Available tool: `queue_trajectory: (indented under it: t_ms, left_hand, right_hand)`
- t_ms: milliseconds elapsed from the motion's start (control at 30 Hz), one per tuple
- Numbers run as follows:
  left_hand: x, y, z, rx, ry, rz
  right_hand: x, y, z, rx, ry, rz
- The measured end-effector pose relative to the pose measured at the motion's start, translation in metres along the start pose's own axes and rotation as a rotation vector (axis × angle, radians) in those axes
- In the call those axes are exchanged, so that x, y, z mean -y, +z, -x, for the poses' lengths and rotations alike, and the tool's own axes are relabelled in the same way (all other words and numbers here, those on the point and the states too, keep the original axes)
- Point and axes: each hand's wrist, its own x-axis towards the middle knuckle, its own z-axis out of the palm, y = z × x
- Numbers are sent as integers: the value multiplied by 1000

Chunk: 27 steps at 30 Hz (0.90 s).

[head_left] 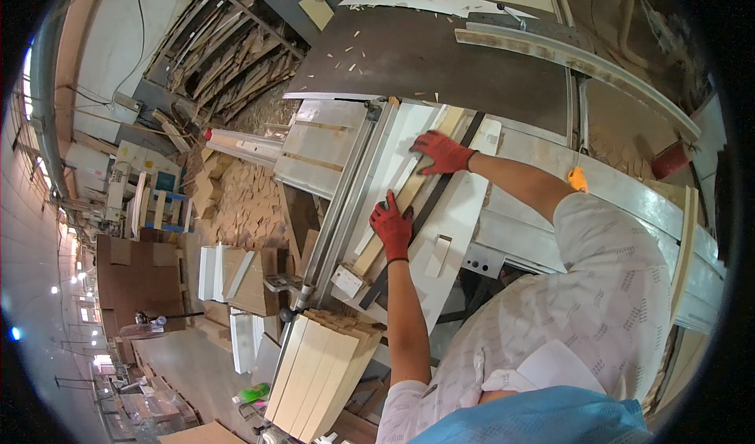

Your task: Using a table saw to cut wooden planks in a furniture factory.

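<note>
My red-gloved left hand (392,225) rests on a long, narrow wooden strip (411,184), its fingers spread to either side. Farther up the same strip lies my red-gloved right hand (443,153), fingers stretched out and thumb apart. The strip lies lengthwise on a white board (417,269) across the machine's metal sliding table. A dark straight bar (429,206) runs beside the strip on its right. At the strip's near end sits a small pale block (347,280), and a flat wooden piece (439,256) is on the board farther right. The undersides of both hands are hidden.
A stack of pale wooden strips (318,373) stands near, below the board. The dark far tabletop (440,58) carries scattered chips. An orange-yellow handle (578,180) hangs by my right arm. Offcuts (236,200) litter the floor at left, near a cardboard box (140,283).
</note>
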Motion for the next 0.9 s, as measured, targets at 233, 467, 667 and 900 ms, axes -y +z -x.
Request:
queue_trajectory:
  t_ms: [233,467,667,900]
  left_hand:
    - [2,-1,-5,42,-3,59]
    - [-9,-15,-64,18,-35,526]
    - [-49,-62,-101,373,48,970]
    - [-29,-76,-89,394,157,1047]
  right_hand:
    - [-90,-32,11,-188,898,342]
    - [-130,-35,10,80,960,152]
    - [-116,-81,23,-576,907,-604]
    - [-42,-125,33,-754,715,-1327]
